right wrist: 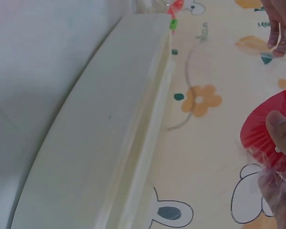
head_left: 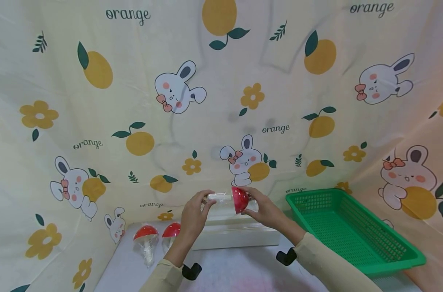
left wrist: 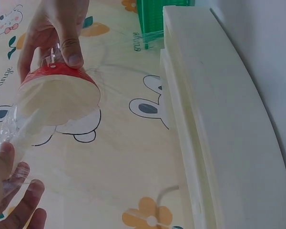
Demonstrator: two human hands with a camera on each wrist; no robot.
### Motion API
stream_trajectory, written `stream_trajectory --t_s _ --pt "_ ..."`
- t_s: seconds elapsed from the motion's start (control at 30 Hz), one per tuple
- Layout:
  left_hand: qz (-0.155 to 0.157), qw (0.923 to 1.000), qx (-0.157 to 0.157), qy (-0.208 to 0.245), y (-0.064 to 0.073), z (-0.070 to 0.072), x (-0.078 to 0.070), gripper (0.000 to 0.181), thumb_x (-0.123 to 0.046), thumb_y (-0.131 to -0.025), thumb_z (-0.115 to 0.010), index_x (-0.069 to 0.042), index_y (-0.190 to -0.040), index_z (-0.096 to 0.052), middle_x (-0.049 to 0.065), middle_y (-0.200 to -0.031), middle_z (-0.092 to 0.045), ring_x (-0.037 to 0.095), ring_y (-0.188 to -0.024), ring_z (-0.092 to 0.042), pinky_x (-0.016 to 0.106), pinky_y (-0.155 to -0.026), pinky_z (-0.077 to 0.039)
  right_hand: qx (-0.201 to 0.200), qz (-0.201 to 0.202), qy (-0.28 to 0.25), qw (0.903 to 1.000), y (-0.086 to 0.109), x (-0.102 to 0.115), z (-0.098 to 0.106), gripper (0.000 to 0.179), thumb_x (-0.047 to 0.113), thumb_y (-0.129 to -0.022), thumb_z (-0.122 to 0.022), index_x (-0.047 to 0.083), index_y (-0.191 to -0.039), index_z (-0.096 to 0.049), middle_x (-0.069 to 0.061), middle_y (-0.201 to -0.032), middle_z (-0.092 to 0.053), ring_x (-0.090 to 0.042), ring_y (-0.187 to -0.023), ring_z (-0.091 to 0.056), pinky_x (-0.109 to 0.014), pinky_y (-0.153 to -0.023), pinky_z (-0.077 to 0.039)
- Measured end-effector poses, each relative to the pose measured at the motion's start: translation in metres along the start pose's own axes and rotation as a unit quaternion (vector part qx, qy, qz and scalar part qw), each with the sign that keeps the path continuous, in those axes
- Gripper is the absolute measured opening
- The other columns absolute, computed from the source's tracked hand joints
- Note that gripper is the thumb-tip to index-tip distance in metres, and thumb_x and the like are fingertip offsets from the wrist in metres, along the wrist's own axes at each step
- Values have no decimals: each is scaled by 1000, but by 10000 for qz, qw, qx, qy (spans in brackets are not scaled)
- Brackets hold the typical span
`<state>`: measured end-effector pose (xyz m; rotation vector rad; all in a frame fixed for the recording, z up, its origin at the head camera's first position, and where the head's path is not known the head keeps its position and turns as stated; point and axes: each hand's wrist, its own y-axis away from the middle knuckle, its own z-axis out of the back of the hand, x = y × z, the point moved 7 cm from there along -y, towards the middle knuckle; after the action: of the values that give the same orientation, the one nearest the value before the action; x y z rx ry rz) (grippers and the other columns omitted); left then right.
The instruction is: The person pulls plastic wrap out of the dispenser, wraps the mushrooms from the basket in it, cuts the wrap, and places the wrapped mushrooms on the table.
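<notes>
A toy mushroom with a red cap [head_left: 239,200] and a pale stem [left wrist: 26,126] is held sideways above a long white box [head_left: 239,240]. Clear plastic film clings around it and catches the light. My right hand [head_left: 263,207] grips the cap from its top side, the thumb [right wrist: 279,125] lying on the red surface. At the other end, my left hand [head_left: 195,213] pinches the film-covered stem end between thumb and fingers. The cap's cream underside [left wrist: 62,98] faces my left hand in the left wrist view.
Two more red-capped mushrooms in clear film lie on the table at the left: one mushroom [head_left: 146,239] in full view, the other mushroom [head_left: 171,231] partly behind my left arm. A green plastic basket [head_left: 353,235] stands on the right. Behind hangs a printed cloth [head_left: 214,121].
</notes>
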<state>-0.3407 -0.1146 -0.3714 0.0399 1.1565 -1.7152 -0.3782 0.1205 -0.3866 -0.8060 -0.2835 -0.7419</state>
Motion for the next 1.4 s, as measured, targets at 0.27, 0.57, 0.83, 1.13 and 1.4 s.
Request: stream_trajectory --t_s 0.27,0.57,0.83,1.13,1.4 --pt "195 9996 167 131 5 0 1 34 -32 -100 -77 -21 -131 -71 -2 -117 -75 15 -96 -70 33 -81 -60 107 45 -86 9999 6 -2 -1 93 14 -84 -94 29 -162 -44 0 -156 -56 -23 -126 -64 -43 -97 -62" --pt "387 9969 438 530 14 -8 9 34 -33 -102 -77 -19 -133 -71 -3 -117 -74 14 -95 -68 31 -81 -60 688 -619 -341 9951 21 -12 -10 89 29 -87 -92 26 -163 -44 -1 -144 -64 -24 -120 -67 -38 -90 -64" --pt "566 9919 559 994 20 -20 21 28 -27 -102 -76 -15 -127 -69 0 -107 -74 15 -88 -70 33 -77 -61 933 -918 -726 9887 29 -21 -19 90 36 -91 -88 39 -164 -36 -6 -139 -68 -28 -118 -69 -39 -88 -65" --pt "1044 9872 827 882 32 -35 36 23 -30 -103 -75 -18 -122 -72 -3 -98 -73 14 -90 -68 31 -77 -57 1396 -1366 -926 9764 42 -33 -33 84 40 -94 -85 40 -163 -37 -9 -141 -65 -33 -126 -61 -50 -90 -64" --pt "1181 9835 1078 848 49 -45 46 25 -38 -104 -72 -17 -117 -72 -5 -93 -76 15 -87 -66 34 -72 -53 1682 -1534 -793 9705 54 -39 -43 83 42 -90 -87 37 -160 -42 -5 -143 -64 -33 -128 -62 -51 -92 -63"
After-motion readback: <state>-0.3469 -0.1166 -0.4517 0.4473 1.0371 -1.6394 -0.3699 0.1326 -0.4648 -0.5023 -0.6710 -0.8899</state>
